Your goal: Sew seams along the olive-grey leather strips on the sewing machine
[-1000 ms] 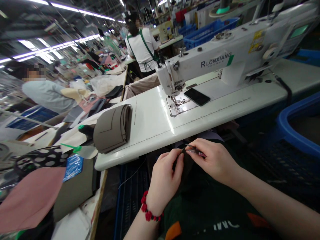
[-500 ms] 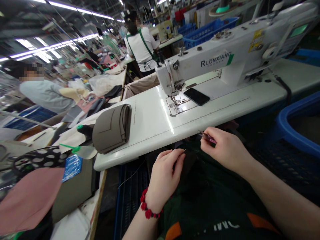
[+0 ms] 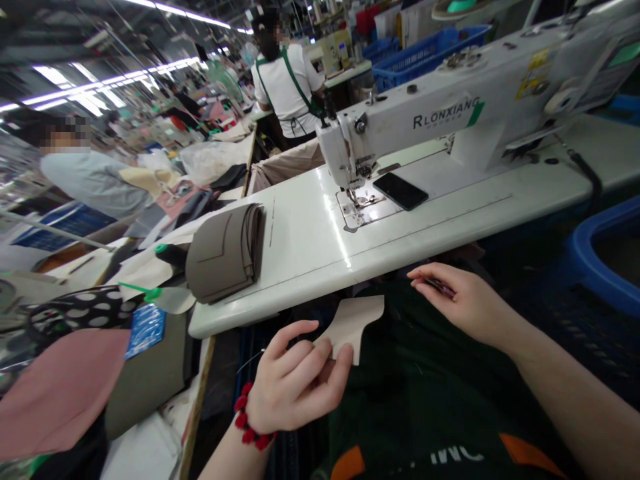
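My left hand [image 3: 300,377] pinches a small curved piece of material [image 3: 353,323] between thumb and fingers, its pale beige face turned up. The piece is held over my dark green apron [image 3: 425,387], below the table edge. Curled in my right hand [image 3: 453,293] are what look like small thread snips [image 3: 440,287] with a dark reddish handle, mostly hidden by the palm. The right index finger and thumb reach forward, apart from the beige piece.
A sewing machine [image 3: 420,127] stands on the white table [image 3: 305,233], a phone [image 3: 401,191] beside its needle. Folded grey-brown pieces [image 3: 220,257] lie at the table's left end. A blue basket [image 3: 607,247] is at right. Two people [image 3: 290,87] are beyond.
My left hand has moved left and down and turned, bringing the piece's beige face into view. My right hand has shifted slightly right, with its fingers straighter and the snips tucked further into the palm.
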Action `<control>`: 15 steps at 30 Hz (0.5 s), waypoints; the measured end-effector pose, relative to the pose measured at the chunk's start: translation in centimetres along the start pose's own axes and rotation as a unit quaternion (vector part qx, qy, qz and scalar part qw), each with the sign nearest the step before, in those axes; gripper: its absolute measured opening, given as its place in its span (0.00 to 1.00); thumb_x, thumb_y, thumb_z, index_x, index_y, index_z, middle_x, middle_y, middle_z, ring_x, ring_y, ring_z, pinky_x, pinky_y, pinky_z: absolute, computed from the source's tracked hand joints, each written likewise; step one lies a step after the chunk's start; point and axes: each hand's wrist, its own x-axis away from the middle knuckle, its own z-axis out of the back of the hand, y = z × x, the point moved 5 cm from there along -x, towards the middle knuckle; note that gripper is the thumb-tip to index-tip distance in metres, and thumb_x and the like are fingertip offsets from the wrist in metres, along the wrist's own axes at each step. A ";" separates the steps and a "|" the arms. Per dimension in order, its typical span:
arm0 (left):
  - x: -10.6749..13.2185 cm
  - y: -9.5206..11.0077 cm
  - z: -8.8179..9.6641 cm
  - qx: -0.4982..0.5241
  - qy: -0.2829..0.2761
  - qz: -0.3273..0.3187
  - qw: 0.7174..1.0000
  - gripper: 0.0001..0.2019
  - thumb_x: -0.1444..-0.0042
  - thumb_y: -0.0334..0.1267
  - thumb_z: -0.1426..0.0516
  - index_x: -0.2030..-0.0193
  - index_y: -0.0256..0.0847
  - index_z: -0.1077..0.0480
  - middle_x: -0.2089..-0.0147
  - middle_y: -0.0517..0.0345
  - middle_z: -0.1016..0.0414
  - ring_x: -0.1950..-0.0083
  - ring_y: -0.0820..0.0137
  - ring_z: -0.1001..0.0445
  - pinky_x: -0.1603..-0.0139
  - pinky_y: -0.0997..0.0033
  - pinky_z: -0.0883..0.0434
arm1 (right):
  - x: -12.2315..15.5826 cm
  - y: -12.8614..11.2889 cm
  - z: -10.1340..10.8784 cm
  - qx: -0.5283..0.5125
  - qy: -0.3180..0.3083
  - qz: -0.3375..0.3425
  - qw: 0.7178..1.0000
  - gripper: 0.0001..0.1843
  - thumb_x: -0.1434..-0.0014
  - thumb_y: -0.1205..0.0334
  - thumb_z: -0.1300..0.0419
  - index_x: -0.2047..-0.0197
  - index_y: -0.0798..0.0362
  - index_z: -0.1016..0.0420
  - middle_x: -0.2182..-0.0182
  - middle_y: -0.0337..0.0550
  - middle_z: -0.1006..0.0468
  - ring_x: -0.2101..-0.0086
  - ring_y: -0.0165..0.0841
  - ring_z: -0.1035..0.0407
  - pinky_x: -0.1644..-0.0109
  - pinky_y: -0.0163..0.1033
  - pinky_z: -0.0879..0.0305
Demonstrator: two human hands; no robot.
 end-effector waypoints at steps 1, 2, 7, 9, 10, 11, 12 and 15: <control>0.1 0.0 0.0 -0.003 -0.001 -0.001 1.000 0.12 0.50 0.24 0.35 0.63 0.44 0.27 0.68 0.63 0.23 0.75 0.78 0.31 0.47 0.58 0.25 | 0.1 -0.9 -1.0 -0.059 -0.036 0.007 0.998 0.15 0.38 0.55 0.42 0.49 0.47 0.26 0.56 0.41 0.22 0.67 0.31 0.30 0.65 0.36 0.35; 0.1 -0.2 -0.1 -0.001 -0.007 -0.004 1.000 0.12 0.50 0.24 0.35 0.62 0.44 0.27 0.67 0.62 0.23 0.75 0.77 0.31 0.47 0.58 0.25 | 0.3 -1.9 -2.1 -0.111 -0.078 0.012 0.991 0.18 0.39 0.54 0.41 0.46 0.46 0.28 0.55 0.41 0.23 0.68 0.30 0.31 0.66 0.35 0.35; -0.8 -4.3 1.7 0.055 -0.005 0.049 0.997 0.16 0.45 0.25 0.39 0.53 0.45 0.28 0.63 0.61 0.23 0.69 0.73 0.27 0.44 0.54 0.28 | -0.4 -5.1 -7.4 -0.255 -0.177 0.028 0.950 0.16 0.40 0.54 0.40 0.49 0.48 0.24 0.59 0.40 0.22 0.63 0.32 0.31 0.59 0.37 0.34; -1.9 -7.4 3.6 0.043 0.029 0.111 0.992 0.17 0.45 0.25 0.39 0.51 0.47 0.28 0.61 0.61 0.23 0.65 0.71 0.26 0.43 0.52 0.30 | -0.9 -4.9 -8.7 -0.267 -0.174 -0.004 0.948 0.12 0.39 0.53 0.41 0.63 0.53 0.23 0.71 0.36 0.25 0.69 0.30 0.34 0.64 0.35 0.37; -2.6 -9.0 4.6 0.028 0.048 0.143 0.988 0.16 0.45 0.26 0.39 0.51 0.47 0.28 0.61 0.61 0.24 0.62 0.70 0.26 0.42 0.52 0.31 | -1.1 -4.7 -9.2 -0.271 -0.176 -0.023 0.946 0.14 0.39 0.52 0.42 0.68 0.54 0.25 0.75 0.34 0.30 0.72 0.28 0.37 0.67 0.33 0.39; -3.4 -10.6 5.3 0.009 0.065 0.174 0.983 0.14 0.44 0.28 0.39 0.52 0.46 0.28 0.60 0.61 0.24 0.60 0.69 0.26 0.43 0.53 0.31 | -1.1 -4.5 -9.4 -0.274 -0.179 -0.040 0.944 0.16 0.39 0.51 0.41 0.72 0.54 0.28 0.78 0.33 0.34 0.74 0.27 0.40 0.70 0.32 0.42; -4.4 -12.2 5.7 -0.004 0.073 0.201 0.977 0.11 0.42 0.30 0.40 0.53 0.46 0.27 0.60 0.61 0.25 0.58 0.68 0.26 0.44 0.56 0.31 | -1.1 -4.3 -9.6 -0.278 -0.178 -0.055 0.942 0.17 0.40 0.50 0.41 0.73 0.54 0.29 0.78 0.32 0.37 0.74 0.26 0.43 0.71 0.32 0.44; -7.7 -16.7 3.1 0.016 0.041 0.248 0.968 0.06 0.37 0.39 0.44 0.55 0.45 0.27 0.59 0.62 0.25 0.56 0.68 0.27 0.49 0.64 0.32 | -0.8 -3.8 -9.6 -0.298 -0.172 -0.100 0.934 0.16 0.39 0.50 0.42 0.72 0.53 0.29 0.77 0.32 0.37 0.74 0.27 0.43 0.70 0.32 0.44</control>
